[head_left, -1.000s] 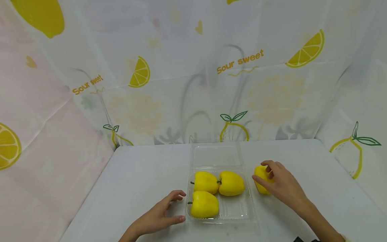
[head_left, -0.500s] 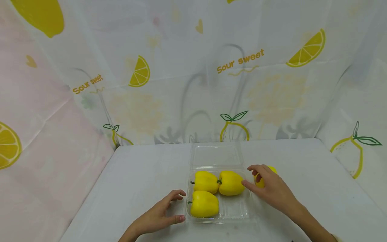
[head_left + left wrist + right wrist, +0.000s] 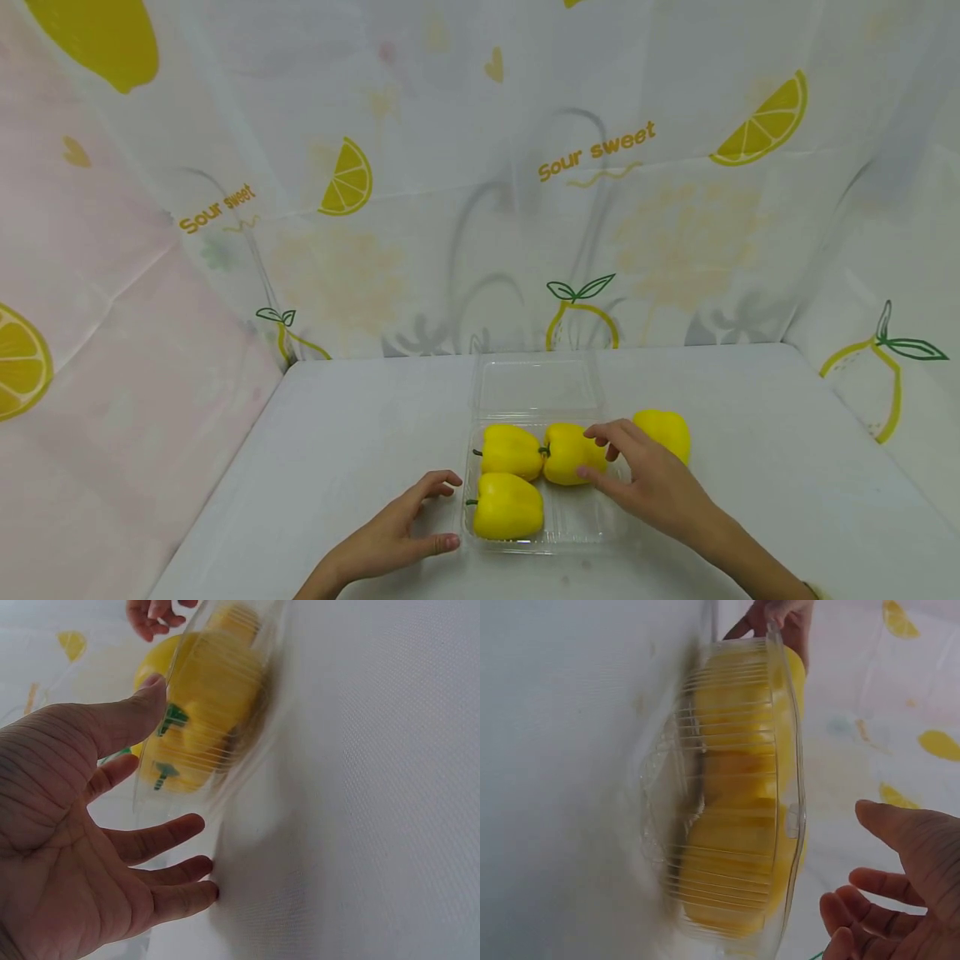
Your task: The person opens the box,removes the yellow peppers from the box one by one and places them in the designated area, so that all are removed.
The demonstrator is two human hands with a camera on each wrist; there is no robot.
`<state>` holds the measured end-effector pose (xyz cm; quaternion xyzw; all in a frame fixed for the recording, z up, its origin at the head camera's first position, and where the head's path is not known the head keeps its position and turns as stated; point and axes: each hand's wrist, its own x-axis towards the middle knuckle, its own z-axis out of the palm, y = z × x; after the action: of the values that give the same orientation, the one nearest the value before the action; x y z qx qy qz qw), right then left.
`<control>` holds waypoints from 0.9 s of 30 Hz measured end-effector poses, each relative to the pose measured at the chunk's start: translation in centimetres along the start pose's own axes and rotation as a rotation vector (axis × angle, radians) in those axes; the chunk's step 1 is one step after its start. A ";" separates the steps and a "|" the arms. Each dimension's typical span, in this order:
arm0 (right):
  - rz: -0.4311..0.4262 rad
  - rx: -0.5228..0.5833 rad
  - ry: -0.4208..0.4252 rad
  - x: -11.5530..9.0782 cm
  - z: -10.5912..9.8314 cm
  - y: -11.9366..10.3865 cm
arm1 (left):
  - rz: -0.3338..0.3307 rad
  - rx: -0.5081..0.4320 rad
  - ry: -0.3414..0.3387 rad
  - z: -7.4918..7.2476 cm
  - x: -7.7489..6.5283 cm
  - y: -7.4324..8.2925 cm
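Note:
A clear plastic clamshell box [image 3: 576,521] stands in front of me, its lid [image 3: 537,387] folded back behind it. Three yellow bell peppers lie inside: one at back left [image 3: 512,452], one at back right [image 3: 564,458], one at front left [image 3: 508,507]. My right hand [image 3: 656,483] is above the box's right side, thumb and fingers apart and overlapping the back right pepper; the right wrist view shows nothing between the fingers [image 3: 877,911]. Beside the box's left wall is my left hand [image 3: 393,533], fingers spread and holding nothing, thumb close to the rim in the left wrist view.
Another yellow bell pepper [image 3: 667,432] sits on the white table [image 3: 360,433] right of the box, partly behind my right hand. A lemon-print cloth [image 3: 435,250] rises behind the table and along both sides.
My right hand has moved left from the pepper on the table to over the box's right side, leaving that pepper behind. My left hand has stayed where it was.

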<state>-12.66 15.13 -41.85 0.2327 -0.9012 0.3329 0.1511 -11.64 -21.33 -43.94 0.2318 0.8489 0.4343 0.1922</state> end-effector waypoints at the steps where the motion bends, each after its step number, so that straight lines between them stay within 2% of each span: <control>1: -0.012 0.001 0.000 0.0 0.1 0.0 | 0.000 -0.001 -0.001 0.0 0.0 0.0; 27: -0.233 0.065 -0.069 -0.6 2.9 -1.4 | -0.013 0.009 -0.004 -0.1 0.1 0.1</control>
<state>-11.79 12.49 -43.49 0.3518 -0.8615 0.3338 0.1503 -11.73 -21.29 -43.78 0.2278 0.8521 0.4287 0.1957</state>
